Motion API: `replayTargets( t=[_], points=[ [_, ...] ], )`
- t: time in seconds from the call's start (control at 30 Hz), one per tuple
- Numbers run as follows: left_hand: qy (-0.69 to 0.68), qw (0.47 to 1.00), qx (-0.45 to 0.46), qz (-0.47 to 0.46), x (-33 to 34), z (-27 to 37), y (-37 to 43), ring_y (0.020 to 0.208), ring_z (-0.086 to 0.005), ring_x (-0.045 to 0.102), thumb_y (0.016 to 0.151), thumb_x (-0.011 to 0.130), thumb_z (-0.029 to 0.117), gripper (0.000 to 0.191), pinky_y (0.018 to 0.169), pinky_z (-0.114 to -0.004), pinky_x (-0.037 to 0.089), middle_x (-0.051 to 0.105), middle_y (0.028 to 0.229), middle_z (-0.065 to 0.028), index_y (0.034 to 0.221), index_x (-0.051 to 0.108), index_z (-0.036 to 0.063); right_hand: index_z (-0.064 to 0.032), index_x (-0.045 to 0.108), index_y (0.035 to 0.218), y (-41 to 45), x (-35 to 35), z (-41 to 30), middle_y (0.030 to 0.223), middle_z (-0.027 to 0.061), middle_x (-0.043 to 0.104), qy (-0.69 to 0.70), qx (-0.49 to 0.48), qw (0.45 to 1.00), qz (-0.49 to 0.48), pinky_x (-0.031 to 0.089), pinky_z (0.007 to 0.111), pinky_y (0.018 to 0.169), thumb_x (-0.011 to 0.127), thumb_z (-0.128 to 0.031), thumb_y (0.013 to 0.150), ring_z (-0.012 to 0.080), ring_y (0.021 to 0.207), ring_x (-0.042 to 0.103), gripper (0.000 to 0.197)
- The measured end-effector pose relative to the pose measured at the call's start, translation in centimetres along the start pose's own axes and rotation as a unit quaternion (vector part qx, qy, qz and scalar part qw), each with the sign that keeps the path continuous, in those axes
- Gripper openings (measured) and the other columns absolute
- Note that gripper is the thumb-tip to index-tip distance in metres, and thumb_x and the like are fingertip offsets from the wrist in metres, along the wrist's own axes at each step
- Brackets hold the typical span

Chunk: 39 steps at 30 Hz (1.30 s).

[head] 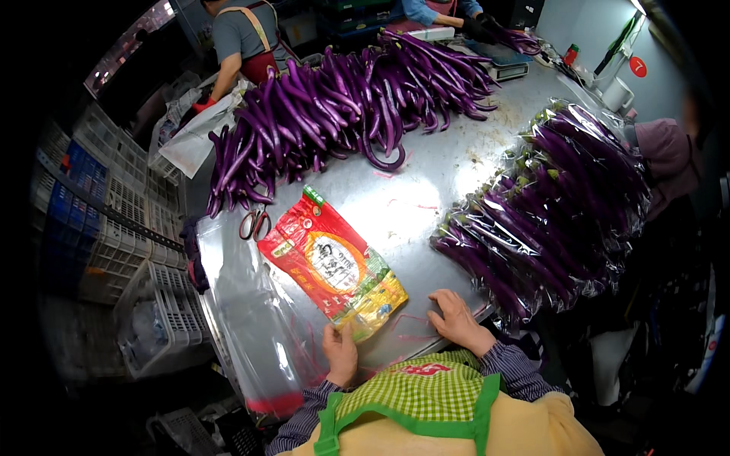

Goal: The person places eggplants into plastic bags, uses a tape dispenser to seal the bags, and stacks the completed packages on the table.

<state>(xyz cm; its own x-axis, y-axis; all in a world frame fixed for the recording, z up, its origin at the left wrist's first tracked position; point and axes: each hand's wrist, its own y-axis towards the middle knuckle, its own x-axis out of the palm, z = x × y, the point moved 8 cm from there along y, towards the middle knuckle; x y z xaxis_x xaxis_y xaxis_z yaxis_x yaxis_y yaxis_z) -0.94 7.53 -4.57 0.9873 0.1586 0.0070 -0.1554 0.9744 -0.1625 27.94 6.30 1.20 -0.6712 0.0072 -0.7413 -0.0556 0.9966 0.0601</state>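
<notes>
A red and yellow printed plastic bag (328, 265) lies flat and slanted on the metal table. My left hand (341, 352) pinches its lower edge between thumb and fingers. To the right of the bag, my right hand (458, 319) rests on the table near its front edge, holding nothing, thumb apart from the fingers. Clear plastic bags (251, 319) with a pink edge are stacked left of the printed bag. Dark-handled scissors (255, 223) lie at its upper left, their blades partly hidden. Pink strands (412, 318) lie between my hands.
Loose long purple eggplants (319, 108) are heaped across the far side. Bagged eggplants (542, 211) pile up on the right. A scale (507, 69) stands at the back, where a co-worker's gloved hands (479, 28) hold eggplants. Another person (245, 45) stands far left. Plastic crates (122, 228) line the left.
</notes>
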Motion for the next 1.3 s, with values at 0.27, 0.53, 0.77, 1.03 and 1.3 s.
replayTargets(
  t=[0.27,0.53,0.77,1.03,1.3],
  points=[
    [-0.069,0.977,-0.143,-0.143,3.9,-2.2,0.2,0.089,-0.0136,0.066,0.098,0.062,0.014,0.028,0.077,-0.027,0.053,0.068,0.107,-0.0097,0.119,0.057,-0.0031,-0.0003,0.056,0.113,-1.1,-3.3,8.3,0.113,0.02,0.058,-0.065,0.076,0.984,0.15,0.046,0.045,0.093,0.065,-0.006,0.08,0.0388,0.106,0.055,0.035],
    [0.08,0.874,-0.301,-0.372,5.1,-2.3,-1.1,0.067,-0.0128,0.066,0.099,0.061,0.034,0.037,0.062,-0.026,0.055,0.067,0.078,-0.0066,0.091,0.065,-0.0015,0.0026,0.061,0.113,0.3,-3.7,6.5,0.108,0.0195,0.064,0.088,0.179,0.977,0.076,0.053,0.036,0.08,0.065,-0.009,0.087,0.0274,0.095,0.065,0.029],
    [0.026,0.89,-0.306,-0.338,3.3,4.7,3.4,0.06,-0.0111,0.063,0.099,0.061,0.031,0.032,0.055,-0.025,0.051,0.063,0.069,-0.0043,0.083,0.062,0.0037,0.0024,0.061,0.111,4.5,-9.0,6.6,0.098,0.0079,0.068,0.22,0.186,0.942,0.17,0.052,0.026,0.074,0.059,-0.004,0.093,0.013,0.082,0.065,0.019],
    [0.029,0.978,-0.116,-0.17,4.9,6.6,16.6,0.077,-0.009,0.062,0.099,0.06,0.026,0.02,0.065,-0.024,0.051,0.062,0.084,-0.0003,0.098,0.061,0.0063,0.0094,0.052,0.125,14.1,-8.6,10.1,0.115,0.0157,0.062,0.306,0.193,0.898,0.25,0.047,0.031,0.092,0.058,-0.012,0.096,0.021,0.105,0.059,0.037],
    [0.165,0.936,0.148,-0.272,19.9,11.9,25.3,0.105,-0.0188,0.062,0.097,0.062,0.019,0.037,0.092,-0.031,0.048,0.066,0.113,-0.0116,0.127,0.057,-0.0022,0.0068,0.052,0.107,21.4,-3.9,15.8,0.101,0.011,0.055,0.346,0.37,0.817,0.276,0.042,0.033,0.082,0.067,-0.022,0.09,0.016,0.091,0.048,0.036]
  ],
)
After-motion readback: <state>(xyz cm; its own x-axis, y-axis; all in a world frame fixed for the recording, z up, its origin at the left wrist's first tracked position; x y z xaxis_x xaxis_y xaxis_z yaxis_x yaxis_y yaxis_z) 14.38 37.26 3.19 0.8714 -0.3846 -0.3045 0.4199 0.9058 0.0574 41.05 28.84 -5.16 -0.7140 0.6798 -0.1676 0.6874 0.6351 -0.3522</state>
